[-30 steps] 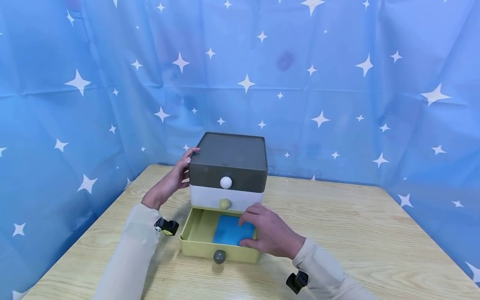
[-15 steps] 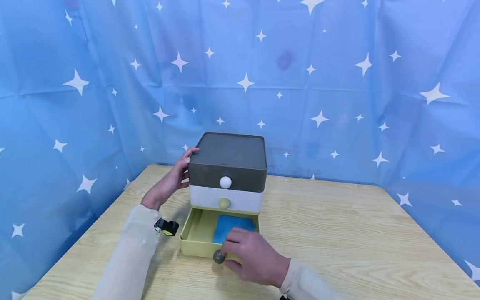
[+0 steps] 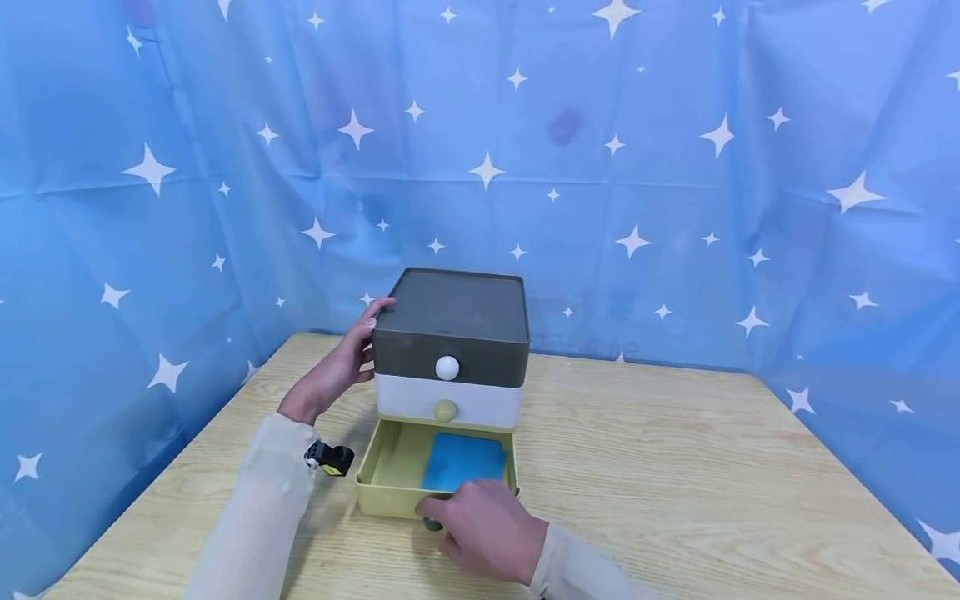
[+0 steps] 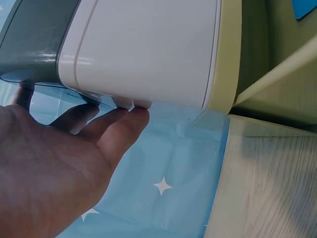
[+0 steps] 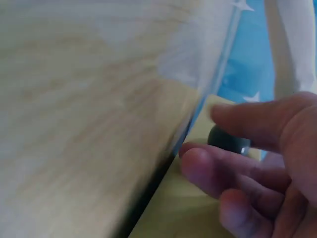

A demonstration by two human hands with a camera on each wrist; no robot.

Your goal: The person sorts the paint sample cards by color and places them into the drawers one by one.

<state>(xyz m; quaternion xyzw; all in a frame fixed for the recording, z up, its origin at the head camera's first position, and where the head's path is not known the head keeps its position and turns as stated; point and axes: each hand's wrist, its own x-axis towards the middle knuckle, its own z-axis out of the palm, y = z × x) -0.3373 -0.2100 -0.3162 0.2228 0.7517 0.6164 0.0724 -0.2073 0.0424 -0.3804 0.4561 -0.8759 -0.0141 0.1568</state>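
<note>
A small three-tier drawer unit [image 3: 450, 304] has a dark grey top tier, a white middle one and a yellow-green bottom drawer [image 3: 401, 500], which is pulled out. Inside that drawer, toward the right, lies a flat blue piece [image 3: 463, 460] like folded cloth or paper. My left hand [image 3: 339, 371] rests against the unit's left side, its fingertips touching the wall in the left wrist view. At the bottom drawer's front, my right hand [image 3: 487, 529] has thumb and fingers curled about the dark grey knob [image 5: 229, 141]. Most of the knob is hidden in the head view.
The unit stands on a light wood-grain table [image 3: 675, 475]. Behind and to the sides hangs a blue curtain [image 3: 585, 233] with white stars. The upper tiers carry a white knob [image 3: 447, 367] and a green knob [image 3: 446, 410].
My right hand has left the blue piece and moved down and left to the grey knob, where its fingers have curled. The left hand holds its place; the drawer stays out.
</note>
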